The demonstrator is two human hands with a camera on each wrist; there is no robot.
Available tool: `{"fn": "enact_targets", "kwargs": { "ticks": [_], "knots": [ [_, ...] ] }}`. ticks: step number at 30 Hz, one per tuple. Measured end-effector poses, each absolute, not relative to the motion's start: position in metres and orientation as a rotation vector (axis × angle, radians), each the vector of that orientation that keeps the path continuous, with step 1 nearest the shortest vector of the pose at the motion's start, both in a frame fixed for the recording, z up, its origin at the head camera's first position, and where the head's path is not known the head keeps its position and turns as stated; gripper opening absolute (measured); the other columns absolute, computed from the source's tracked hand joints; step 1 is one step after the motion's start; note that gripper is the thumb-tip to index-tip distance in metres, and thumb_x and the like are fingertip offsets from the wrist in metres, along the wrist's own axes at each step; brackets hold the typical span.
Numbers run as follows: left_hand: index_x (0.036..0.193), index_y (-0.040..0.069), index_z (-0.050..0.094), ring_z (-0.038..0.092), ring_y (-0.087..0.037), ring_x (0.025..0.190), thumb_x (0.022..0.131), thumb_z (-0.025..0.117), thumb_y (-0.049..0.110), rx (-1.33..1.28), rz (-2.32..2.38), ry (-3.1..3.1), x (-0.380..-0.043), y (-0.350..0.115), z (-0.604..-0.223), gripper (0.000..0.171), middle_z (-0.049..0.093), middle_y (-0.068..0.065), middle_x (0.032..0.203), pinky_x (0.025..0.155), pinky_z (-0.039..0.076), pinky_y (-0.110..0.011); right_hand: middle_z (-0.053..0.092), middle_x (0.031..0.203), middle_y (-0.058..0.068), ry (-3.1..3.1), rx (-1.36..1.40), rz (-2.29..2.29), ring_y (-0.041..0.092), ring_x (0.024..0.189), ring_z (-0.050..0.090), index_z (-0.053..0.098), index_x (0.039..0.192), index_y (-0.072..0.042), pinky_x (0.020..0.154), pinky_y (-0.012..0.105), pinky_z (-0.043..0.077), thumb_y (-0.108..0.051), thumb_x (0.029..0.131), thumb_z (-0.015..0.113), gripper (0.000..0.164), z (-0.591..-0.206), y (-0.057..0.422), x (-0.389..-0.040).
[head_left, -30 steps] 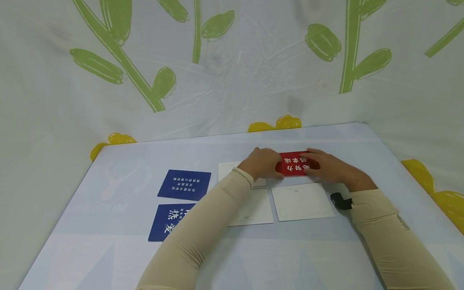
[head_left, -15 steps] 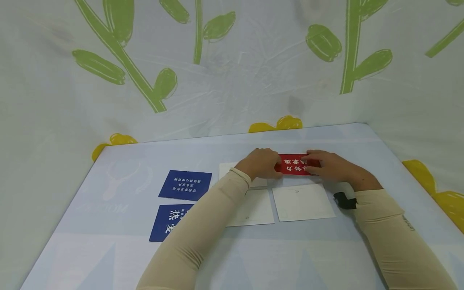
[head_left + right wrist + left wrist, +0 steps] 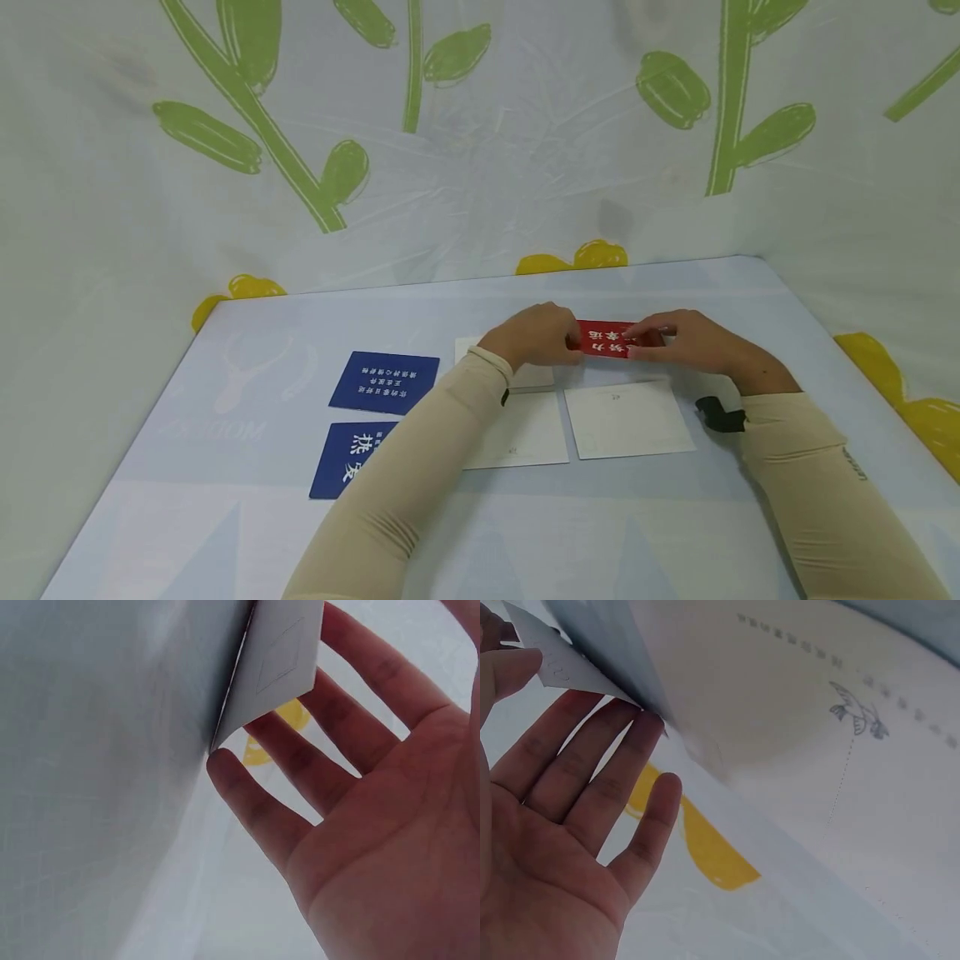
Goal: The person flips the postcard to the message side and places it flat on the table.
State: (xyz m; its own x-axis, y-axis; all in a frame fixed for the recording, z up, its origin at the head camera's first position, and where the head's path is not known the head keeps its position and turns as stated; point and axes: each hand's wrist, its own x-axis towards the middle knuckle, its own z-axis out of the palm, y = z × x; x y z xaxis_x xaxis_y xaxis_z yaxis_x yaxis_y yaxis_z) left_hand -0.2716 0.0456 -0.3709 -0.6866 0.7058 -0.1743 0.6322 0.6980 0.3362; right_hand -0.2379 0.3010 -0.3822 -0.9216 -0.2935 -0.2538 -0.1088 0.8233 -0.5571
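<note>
Red cardstock catches my eye first: a red postcard [image 3: 604, 339] lettered in white Chinese characters, raised on a tilt near the far side of the table [image 3: 247, 500], its pale back facing both wrist cameras. The person's left hand [image 3: 534, 335] pinches one end between thumb and fingers, and the right hand [image 3: 701, 346] pinches the other, though I can't quite tell which right fingers bear the load, the thumb being mostly hidden in the wrist view. One corner looks slightly bowed, so I'd ease the squeeze between the two ends, let the fingertips carry just the margins, and move both hands at one pace so the sheet stays flat. A white postcard [image 3: 628, 419] lies just nearer the person, and another white postcard [image 3: 525, 437] and a third white postcard [image 3: 532, 377] sit by the left sleeve [image 3: 408, 483]; a low wrist could nudge them. Off to the left, well apart from the hands, are an upper navy postcard [image 3: 384, 382] and a lower navy postcard [image 3: 341, 462], the latter partly covered by that forearm.
</note>
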Motion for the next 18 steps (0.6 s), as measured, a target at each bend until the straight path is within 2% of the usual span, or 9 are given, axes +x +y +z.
{"fn": "enact_targets", "kwargs": {
  "ticks": [7,13,18],
  "knots": [
    [0.107,0.016,0.078,0.060,-0.008,0.084,0.096,0.064,0.028,1.071,0.454,2.611,-0.2739,0.0420,-0.3710,0.022,0.071,0.009,0.094,0.077,0.049,-0.018,0.057,0.139,0.017,2.683,-0.390,-0.760,0.037,0.125,0.048,0.068,0.130,-0.024,0.093,0.054,0.054,-0.039,0.085,0.079,0.049,-0.3822,0.3048,-0.2373],
    [0.111,0.014,0.077,0.059,-0.010,0.085,0.098,0.063,0.030,1.037,0.569,2.617,-0.2710,0.0380,-0.3720,0.025,0.072,0.007,0.101,0.076,0.048,-0.020,0.066,0.128,0.014,2.752,-0.477,-0.815,0.033,0.117,0.056,0.073,0.122,-0.022,0.098,0.056,0.051,-0.020,0.091,0.073,0.031,-0.3801,0.3075,-0.2381],
    [0.116,0.014,0.075,0.059,-0.009,0.088,0.098,0.063,0.030,1.023,0.605,2.656,-0.2667,0.0360,-0.3728,0.026,0.072,0.006,0.107,0.079,0.048,-0.019,0.071,0.122,0.010,2.784,-0.507,-0.878,0.028,0.113,0.061,0.076,0.116,-0.020,0.098,0.055,0.051,-0.021,0.093,0.072,0.023,-0.3781,0.3078,-0.2380]
  ]
}}
